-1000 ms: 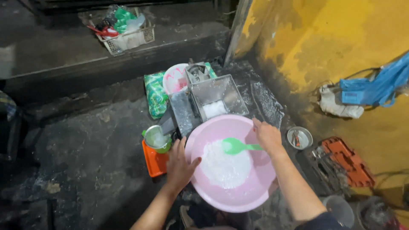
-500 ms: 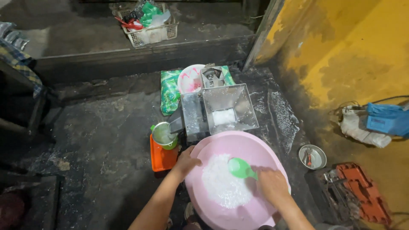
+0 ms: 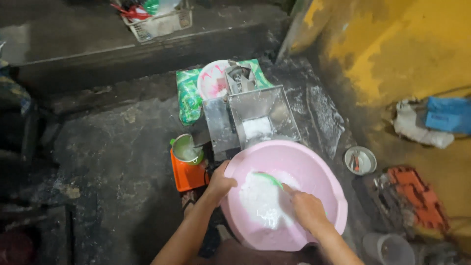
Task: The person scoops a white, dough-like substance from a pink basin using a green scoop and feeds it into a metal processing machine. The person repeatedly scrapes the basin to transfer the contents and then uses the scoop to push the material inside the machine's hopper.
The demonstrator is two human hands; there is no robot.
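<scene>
Pink plastic basin [image 3: 314, 167]: large, round, low in the head view, tilted slightly toward the person; its far rim sits just beside the metal hopper [image 3: 262, 120]. Contents: a heap of white, wet-looking grated material [image 3: 262, 201] spread over the bottom.

Left hand [image 3: 221, 182]: at the basin's near-left rim, fingers curled closed over the edge, gripping it.

Right hand [image 3: 306, 211]: inside the basin above the white material, fingers closed around the handle of a green plastic scoop [image 3: 269, 177]; the scoop's head points up and left, touching the heap.

Metal hopper: square, open-topped, grey, part of a small machine just beyond the basin; a patch of the same white material lies inside it.

Small metal cup [image 3: 186, 148]: green-handled, with pale liquid, standing on an orange block [image 3: 189, 172] just left of the basin, near the left hand.

Green patterned bag [image 3: 189, 95]: lying behind the machine, with a white bowl with pink marks [image 3: 213, 81] on it.

Small round metal dish [image 3: 360, 160]: on the ground right of the basin, holding small items too small to identify.

White crate [image 3: 157, 22]: on the dark ledge at the top, filled with mixed items.

Yellow wall [image 3: 392, 49]: at right, with pale and blue cloth [image 3: 431, 120] at its foot.

Floor [image 3: 113, 147]: dark, rough concrete
</scene>
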